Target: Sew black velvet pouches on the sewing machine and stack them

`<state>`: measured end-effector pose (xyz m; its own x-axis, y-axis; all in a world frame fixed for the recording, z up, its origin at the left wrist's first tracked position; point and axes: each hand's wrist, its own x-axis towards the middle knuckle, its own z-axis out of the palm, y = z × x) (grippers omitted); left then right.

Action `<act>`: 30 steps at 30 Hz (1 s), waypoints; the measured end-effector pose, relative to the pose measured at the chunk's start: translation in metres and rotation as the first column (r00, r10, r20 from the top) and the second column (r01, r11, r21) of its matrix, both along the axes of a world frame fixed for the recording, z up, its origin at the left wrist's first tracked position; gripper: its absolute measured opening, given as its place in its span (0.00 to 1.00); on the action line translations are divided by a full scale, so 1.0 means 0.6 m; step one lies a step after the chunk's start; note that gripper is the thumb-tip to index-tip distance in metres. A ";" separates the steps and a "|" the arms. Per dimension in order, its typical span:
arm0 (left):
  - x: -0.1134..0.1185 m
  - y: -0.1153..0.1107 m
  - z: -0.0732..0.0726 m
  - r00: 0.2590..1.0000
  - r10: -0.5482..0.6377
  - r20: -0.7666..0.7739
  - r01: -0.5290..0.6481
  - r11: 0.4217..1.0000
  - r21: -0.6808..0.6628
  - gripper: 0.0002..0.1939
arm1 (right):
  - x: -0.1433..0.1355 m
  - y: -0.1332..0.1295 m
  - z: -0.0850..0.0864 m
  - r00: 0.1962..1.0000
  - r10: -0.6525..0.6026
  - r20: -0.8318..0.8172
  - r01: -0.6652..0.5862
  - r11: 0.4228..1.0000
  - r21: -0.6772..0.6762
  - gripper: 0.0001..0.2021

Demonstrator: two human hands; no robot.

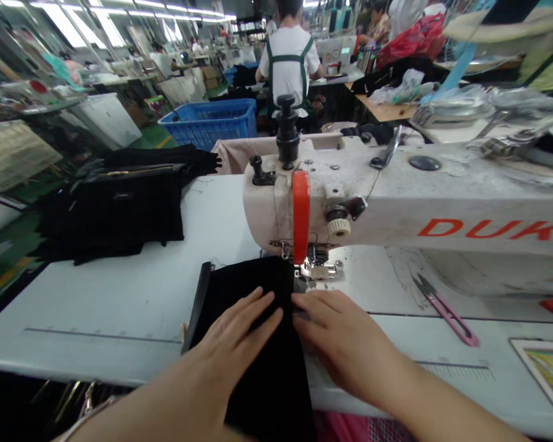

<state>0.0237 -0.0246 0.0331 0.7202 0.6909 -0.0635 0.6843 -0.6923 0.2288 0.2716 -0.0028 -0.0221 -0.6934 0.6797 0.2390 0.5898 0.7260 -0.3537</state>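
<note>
A black fabric piece (pixel 262 362) lies on the sewing machine's table, its far end by the presser foot (pixel 320 272). My left hand (pixel 239 328) rests flat on the cloth with fingers stretched out. At the cloth's right edge, my right hand (pixel 334 325) has its fingers closed on the border, just in front of the foot. A stiff dark strip (pixel 198 304) runs along the cloth's left side. The sewing machine (pixel 387 190) has a red guard (pixel 301 215) at its head; the needle is hard to make out.
Stacked black fabric pieces (pixel 133 212) lie on the table's left end. Pink-handled thread snips (pixel 447 310) are at the right, below the machine arm. Beyond the table are a blue basket (pixel 212 120) and a person in a white shirt (pixel 289 64).
</note>
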 end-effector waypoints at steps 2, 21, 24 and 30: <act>-0.033 -0.052 -0.012 0.988 -0.118 -0.096 0.131 0.980 0.147 0.43 | 0.002 -0.034 -0.002 0.996 0.058 -0.063 -0.061 0.997 -0.044 0.12; -0.143 -0.096 -0.004 0.784 0.583 0.213 -0.616 0.772 0.157 0.15 | -0.102 -0.110 0.000 0.376 -0.716 -0.588 -0.007 0.633 -0.774 0.29; -0.136 -0.082 0.016 0.803 0.550 0.228 -0.587 0.796 0.148 0.17 | -0.128 -0.076 0.008 0.231 -0.861 -0.453 -0.335 0.367 -0.868 0.33; -0.147 -0.069 0.036 0.891 0.422 0.167 -0.448 0.877 0.174 0.21 | -0.142 -0.057 0.034 0.271 -0.860 -0.433 -0.493 0.262 -0.830 0.15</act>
